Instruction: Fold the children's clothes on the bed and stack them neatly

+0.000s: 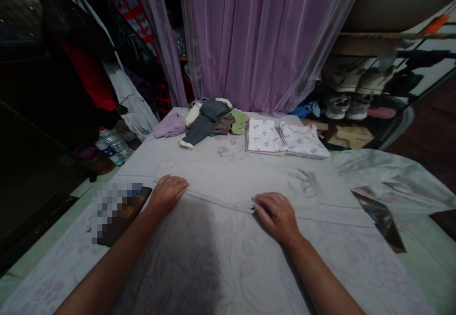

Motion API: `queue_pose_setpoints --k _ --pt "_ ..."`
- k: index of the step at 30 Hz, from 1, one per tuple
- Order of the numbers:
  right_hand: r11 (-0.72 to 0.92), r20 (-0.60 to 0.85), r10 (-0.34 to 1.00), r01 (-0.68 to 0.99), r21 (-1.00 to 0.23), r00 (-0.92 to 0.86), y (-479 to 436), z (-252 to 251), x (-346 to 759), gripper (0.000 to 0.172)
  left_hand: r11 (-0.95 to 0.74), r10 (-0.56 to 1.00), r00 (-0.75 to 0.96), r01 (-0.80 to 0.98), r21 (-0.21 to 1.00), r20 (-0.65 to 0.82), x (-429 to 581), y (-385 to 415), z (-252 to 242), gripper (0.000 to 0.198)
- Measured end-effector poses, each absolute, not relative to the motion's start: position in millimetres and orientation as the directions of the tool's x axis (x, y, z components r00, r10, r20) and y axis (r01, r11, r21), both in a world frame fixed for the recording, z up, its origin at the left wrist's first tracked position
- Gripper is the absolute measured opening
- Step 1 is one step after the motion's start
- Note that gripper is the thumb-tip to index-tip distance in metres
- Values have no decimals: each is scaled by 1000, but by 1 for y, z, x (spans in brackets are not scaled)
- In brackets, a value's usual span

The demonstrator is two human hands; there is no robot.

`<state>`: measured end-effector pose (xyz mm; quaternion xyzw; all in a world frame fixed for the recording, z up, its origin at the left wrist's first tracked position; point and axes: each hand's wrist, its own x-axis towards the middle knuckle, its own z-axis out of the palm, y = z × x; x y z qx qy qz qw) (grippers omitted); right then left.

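white ribbed knit garment (235,184), spread flat on pale patterned sheet (213,267), long side running left to right, near edge a thicker hem slanting down toward the right, far edge straight, right end creased and rumpled, surface otherwise smooth

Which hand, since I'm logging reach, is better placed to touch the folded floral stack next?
Likely the right hand: it rests on the white knit nearer the folded stack; the left hand lies farther away.

Dim overall; light falls from above, head shadow on bedsheet (199,253). Left side near-black. Edges bowed, corners soft.
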<state>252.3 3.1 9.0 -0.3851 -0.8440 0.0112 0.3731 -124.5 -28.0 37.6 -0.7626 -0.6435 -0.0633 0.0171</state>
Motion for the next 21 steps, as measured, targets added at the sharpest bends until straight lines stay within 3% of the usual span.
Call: queue_pose_setpoints --k 6,12,17,21 --pt "731 559 655 612 -301 -508 0 4 250 15 -193 981 193 981 24 -5 -122 -27 46 33" --pt "693 544 695 639 -333 -470 -2 0 243 12 -162 985 151 977 -138 -84 -109 -29 57 26" --pt "600 529 774 667 -441 -347 -8 -1 234 11 -134 990 139 982 -135 28 -107 -36 62 24" --pt "589 508 786 678 -440 -353 -14 -2 232 13 -131 989 136 987 -90 60 -114 -45 57 21"
